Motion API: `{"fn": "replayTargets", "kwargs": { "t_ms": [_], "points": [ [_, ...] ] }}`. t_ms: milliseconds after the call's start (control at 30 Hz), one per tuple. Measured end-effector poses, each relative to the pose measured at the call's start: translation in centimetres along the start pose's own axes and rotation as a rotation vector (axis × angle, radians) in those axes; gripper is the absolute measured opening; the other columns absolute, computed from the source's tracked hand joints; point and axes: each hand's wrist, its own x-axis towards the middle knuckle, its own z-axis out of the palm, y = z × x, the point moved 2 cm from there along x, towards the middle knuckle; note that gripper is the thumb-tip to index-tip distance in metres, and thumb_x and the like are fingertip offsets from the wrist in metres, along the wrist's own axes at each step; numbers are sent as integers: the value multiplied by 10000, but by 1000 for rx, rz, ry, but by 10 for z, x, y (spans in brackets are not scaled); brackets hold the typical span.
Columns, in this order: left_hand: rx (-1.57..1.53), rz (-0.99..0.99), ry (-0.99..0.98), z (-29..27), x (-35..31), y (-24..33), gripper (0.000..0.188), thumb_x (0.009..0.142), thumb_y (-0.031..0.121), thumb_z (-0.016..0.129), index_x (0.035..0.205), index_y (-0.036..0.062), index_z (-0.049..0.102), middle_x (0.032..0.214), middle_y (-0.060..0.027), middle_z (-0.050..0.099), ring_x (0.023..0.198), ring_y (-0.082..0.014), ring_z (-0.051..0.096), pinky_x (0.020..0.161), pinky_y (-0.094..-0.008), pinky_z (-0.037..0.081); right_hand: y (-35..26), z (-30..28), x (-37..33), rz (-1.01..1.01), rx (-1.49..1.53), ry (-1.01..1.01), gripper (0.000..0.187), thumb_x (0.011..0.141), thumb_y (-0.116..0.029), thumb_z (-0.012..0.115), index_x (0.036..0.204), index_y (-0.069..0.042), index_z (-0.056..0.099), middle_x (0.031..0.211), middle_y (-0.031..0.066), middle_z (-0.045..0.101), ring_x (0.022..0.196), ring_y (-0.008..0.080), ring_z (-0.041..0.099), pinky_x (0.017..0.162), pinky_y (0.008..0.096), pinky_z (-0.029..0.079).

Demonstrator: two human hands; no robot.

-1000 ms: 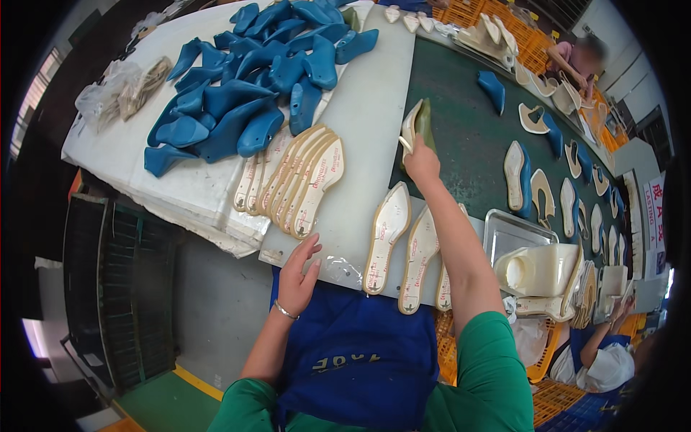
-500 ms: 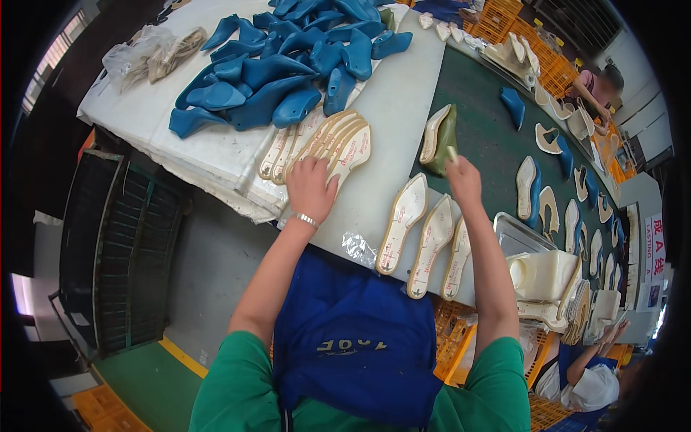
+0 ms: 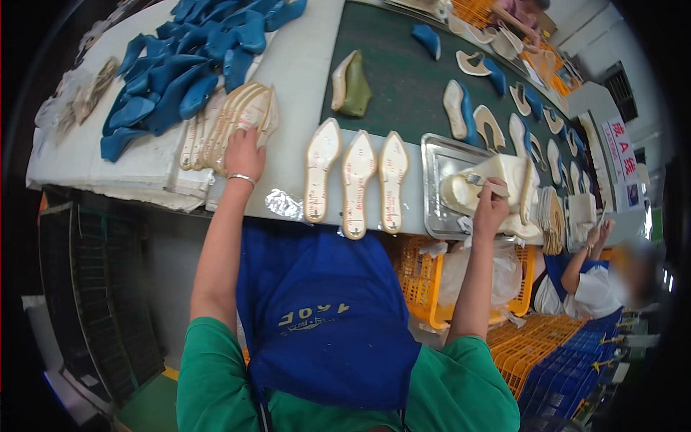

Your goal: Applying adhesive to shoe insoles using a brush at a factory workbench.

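My left hand [image 3: 245, 151] curls its fingers over the near end of a fanned row of pale shoe insoles [image 3: 248, 104] at the table's left. In my right hand [image 3: 491, 209] is a short, pale-handled flat brush [image 3: 497, 188]; its grey end is over a cream plastic container [image 3: 461, 193] on a metal tray [image 3: 432, 173]. Between my hands, three insoles lie side by side, toes pointing away: a left one [image 3: 322, 169], a middle one [image 3: 358, 183] and a right one [image 3: 393, 180]. Beyond them, an olive-green shoe last [image 3: 354, 90] lies with an insole against its side.
A heap of blue shoe lasts [image 3: 180, 72] covers the table's far left, beside a plastic bag [image 3: 65, 108]. The green belt [image 3: 403, 86] carries blue lasts and cut pieces. Orange crates [image 3: 425, 281] stand below the table. Co-workers sit at the right and far right.
My right hand has moved from beside the green last to the cream container, carrying the brush. My left hand stays at the insole row. The view has turned to the right.
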Motion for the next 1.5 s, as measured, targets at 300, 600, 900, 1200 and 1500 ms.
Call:
{"fn": "replayTargets", "kwargs": {
  "t_ms": [300, 600, 900, 1200, 1500],
  "points": [
    [-1439, -224, -30, -5, -31, 10, 290, 980, 72, 494, 1257, -15, 500, 1157, -175, 650, 1025, -243, 670, 854, -321, 544, 65, -1, -8, 126, -164, -85, 207, 945, -204, 571, 963, -6, 628, 709, 79, 639, 603, 122, 589, 585, 271, 471],
    [-2101, -408, -341, -57, -99, 104, 359, 1001, 120, 485, 1340, 13, 439, 1232, -210, 599, 1060, -272, 650, 815, -350, 576, 43, -10, -24, 210, 24, 57, 202, 969, -190, 595, 980, 9, 628, 736, 43, 640, 586, 73, 542, 551, 229, 451],
    [-2121, -415, -691, -57, -140, 141, 379, 1005, 119, 483, 1359, 10, 403, 1265, -211, 583, 1100, -284, 642, 798, -336, 597, 36, -16, -58, 177, 37, 107, 180, 971, -163, 583, 958, 14, 616, 758, 62, 634, 632, 82, 548, 595, 236, 463],
    [-2041, -376, -814, -54, -163, 138, 404, 1006, 69, 468, 1395, -13, 395, 1307, -153, 568, 1170, -220, 611, 919, -294, 525, -67, 22, -62, 221, 518, -77, 165, 970, -162, 523, 970, -18, 603, 720, 44, 590, 625, 89, 517, 572, 208, 404],
    [-1960, -278, -859, -66, -173, 133, 420, 1003, 89, 483, 1408, 5, 408, 1300, -147, 581, 1187, -218, 596, 906, -305, 525, -131, 94, -71, -740, 22, -492, 31, 853, -44, 632, 870, -25, 649, 809, 127, 658, 685, 237, 611, 621, 336, 474]
  ]
}}
